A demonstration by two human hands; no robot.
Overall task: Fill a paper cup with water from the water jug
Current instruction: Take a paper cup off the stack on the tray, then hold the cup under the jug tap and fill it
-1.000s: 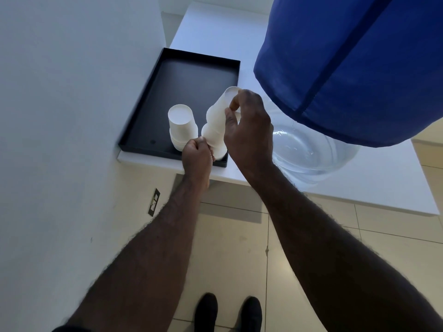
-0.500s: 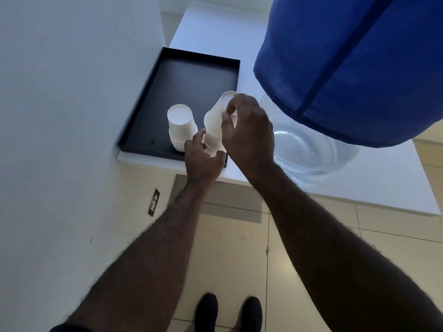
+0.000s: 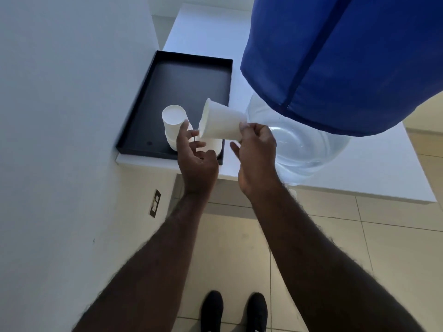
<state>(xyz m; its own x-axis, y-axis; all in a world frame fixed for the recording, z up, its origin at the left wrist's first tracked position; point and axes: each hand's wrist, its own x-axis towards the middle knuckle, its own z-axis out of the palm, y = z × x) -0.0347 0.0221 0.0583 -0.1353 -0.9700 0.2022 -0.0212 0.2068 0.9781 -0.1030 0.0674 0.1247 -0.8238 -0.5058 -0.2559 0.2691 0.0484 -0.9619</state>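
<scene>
I pinch the white paper cup (image 3: pixel 221 123) by its base in my right hand (image 3: pixel 257 149), tipped sideways over the black rectangular tray (image 3: pixel 167 75); left hand (image 3: pixel 196 155) loosely spread, empty. Best turn it upright before moving to the clear blue-covered water jug (image 3: pixel 311 144).

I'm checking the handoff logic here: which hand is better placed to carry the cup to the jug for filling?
The right hand: it already grips the paper cup by its base and is beside the water jug. The left hand is open and empty over the tray.
</scene>
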